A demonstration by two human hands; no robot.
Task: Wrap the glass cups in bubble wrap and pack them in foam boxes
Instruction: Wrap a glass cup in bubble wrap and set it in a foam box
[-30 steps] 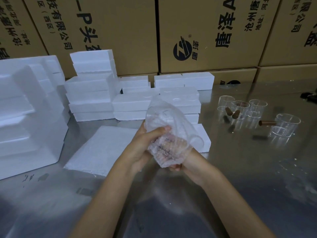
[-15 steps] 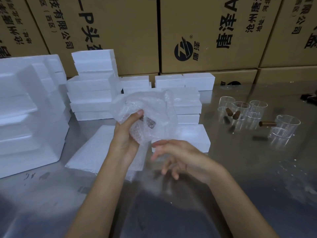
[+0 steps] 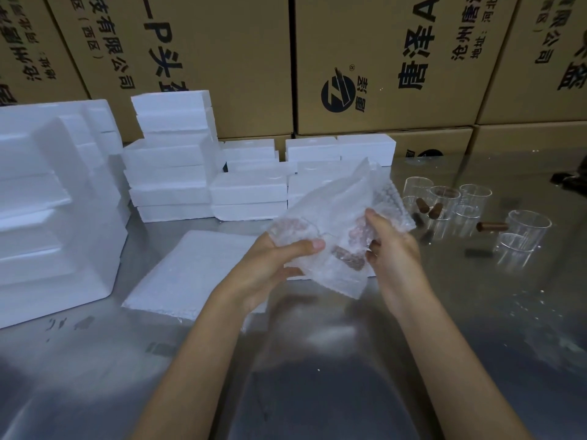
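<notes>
Both hands hold a bubble-wrap bundle [image 3: 333, 223] above the metal table [image 3: 317, 360]. A brown handle of a cup shows dimly through the wrap. My left hand [image 3: 273, 268] grips the bundle's lower left with the thumb across its front. My right hand [image 3: 390, 246] pinches its right side. Several bare glass cups [image 3: 444, 204] with brown handles stand at the right, one larger [image 3: 524, 230] a bit apart. White foam boxes [image 3: 251, 195] are stacked behind the bundle.
A flat stack of bubble-wrap sheets [image 3: 190, 274] lies on the table left of my hands. Large foam trays [image 3: 47, 211] stand at the far left. Brown cardboard cartons [image 3: 365, 58] form a wall at the back. Small white crumbs dot the table at the right.
My right hand, free half a second ago, has come back up and taken the bundle's right side. The bundle has shifted right and the wrap has opened out wider.
</notes>
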